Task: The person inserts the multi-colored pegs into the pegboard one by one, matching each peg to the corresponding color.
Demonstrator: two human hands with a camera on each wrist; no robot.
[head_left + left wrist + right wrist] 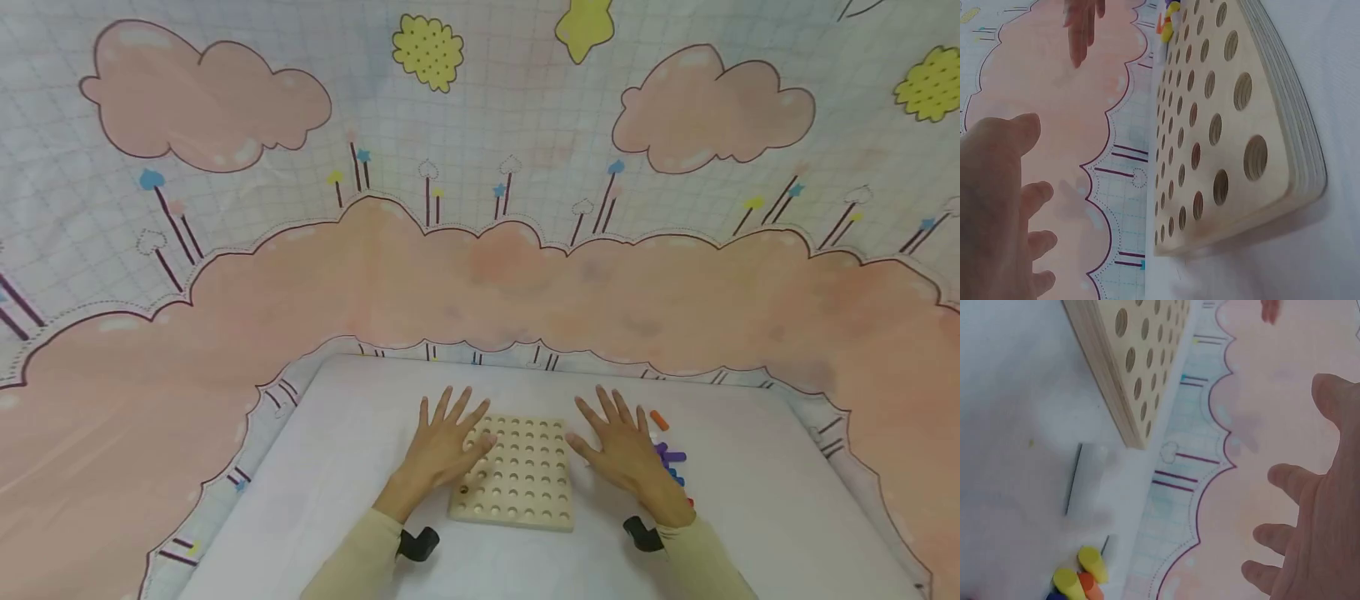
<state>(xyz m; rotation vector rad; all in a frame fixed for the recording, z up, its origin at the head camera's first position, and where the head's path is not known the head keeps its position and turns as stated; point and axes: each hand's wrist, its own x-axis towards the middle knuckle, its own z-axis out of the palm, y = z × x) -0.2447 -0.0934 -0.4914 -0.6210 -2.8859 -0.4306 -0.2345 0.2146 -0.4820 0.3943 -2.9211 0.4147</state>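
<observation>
A square wooden board with rows of round holes lies on the white table between the two hands. My left hand hovers over its left side, fingers spread and holding nothing. To the right of the board is my right hand, also spread and empty. Beyond the right hand lie small coloured pegs, among them an orange peg and a purple peg; the hand and wrist partly hide the pile. In the right wrist view, a whitish peg lies near the board, with yellow pegs below it.
The white table reaches back to a hanging cloth printed with clouds and stars. A black wrist device sits under the left wrist, and another black device under the right.
</observation>
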